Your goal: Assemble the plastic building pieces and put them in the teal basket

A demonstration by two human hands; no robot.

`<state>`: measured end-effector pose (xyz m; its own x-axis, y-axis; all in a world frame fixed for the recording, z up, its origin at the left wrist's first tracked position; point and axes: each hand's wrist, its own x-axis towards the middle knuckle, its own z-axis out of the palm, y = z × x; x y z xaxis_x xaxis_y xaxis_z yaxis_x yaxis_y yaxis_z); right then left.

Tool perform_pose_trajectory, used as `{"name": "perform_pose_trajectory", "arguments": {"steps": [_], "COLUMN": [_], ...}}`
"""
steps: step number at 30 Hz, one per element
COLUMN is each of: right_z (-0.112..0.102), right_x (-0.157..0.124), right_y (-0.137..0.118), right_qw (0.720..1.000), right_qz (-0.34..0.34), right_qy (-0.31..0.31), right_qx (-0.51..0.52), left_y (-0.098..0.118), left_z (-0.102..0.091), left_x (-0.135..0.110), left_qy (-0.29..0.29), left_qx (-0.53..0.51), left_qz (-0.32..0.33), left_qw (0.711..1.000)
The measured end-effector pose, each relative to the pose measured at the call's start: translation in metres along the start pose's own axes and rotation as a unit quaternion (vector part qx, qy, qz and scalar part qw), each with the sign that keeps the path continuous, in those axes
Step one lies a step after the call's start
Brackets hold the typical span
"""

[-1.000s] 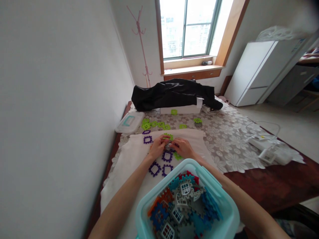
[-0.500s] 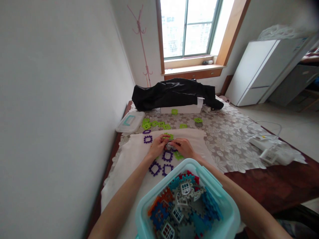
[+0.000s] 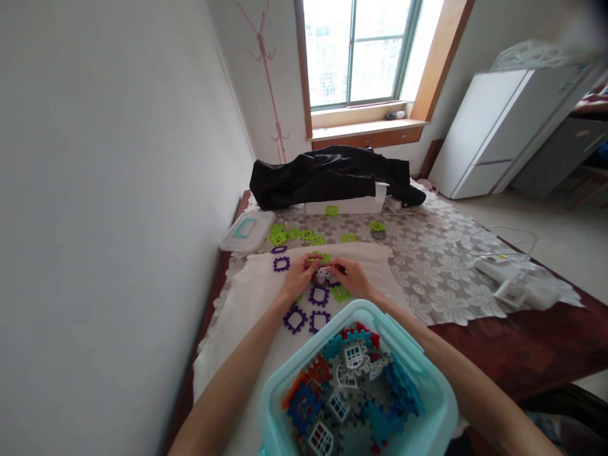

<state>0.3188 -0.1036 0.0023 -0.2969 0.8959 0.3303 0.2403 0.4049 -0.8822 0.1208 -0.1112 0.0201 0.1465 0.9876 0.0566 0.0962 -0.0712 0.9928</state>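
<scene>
Purple frames (image 3: 312, 296), green tiles (image 3: 278, 238), aqua tub (image 3: 301, 358), grey floral tablecloth (image 3: 437, 269), apparently white grille (image 3: 323, 272)

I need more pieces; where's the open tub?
In the head view, the teal tub is at bottom centre, between the forearms, just below the purple frames.

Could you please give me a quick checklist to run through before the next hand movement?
1. Left hand and right hand both in view: ok.
2. White window between the two hands: ok.
3. Firm grip on that window: cannot tell, too small to see.
4. Bin open, with pieces visible inside: ok.
5. Lid set aside, near the wall: ok.
6. Purple frames gathered in one pile: not ok, they lie spread over the cloth.
</scene>
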Motion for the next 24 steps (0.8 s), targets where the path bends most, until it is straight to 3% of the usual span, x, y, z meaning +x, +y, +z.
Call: {"name": "perform_pose_trajectory", "arguments": {"steps": [13, 24], "right_z": [-0.002, -0.005], "right_x": [0.001, -0.001], "right_y": [0.011, 0.000], "right_qw": [0.992, 0.999], "right_qz": [-0.034, -0.019], "right_qy": [-0.024, 0.002], "right_qx": [-0.118, -0.045], "left_y": [-0.006, -0.003], "left_z": [0.001, 0.000], "left_x": [0.001, 0.002], "left_qy": [-0.006, 0.001], "left_qx": [0.023, 0.009], "left_qz": [0.001, -0.003], "left_qw": [1.000, 1.000]}}
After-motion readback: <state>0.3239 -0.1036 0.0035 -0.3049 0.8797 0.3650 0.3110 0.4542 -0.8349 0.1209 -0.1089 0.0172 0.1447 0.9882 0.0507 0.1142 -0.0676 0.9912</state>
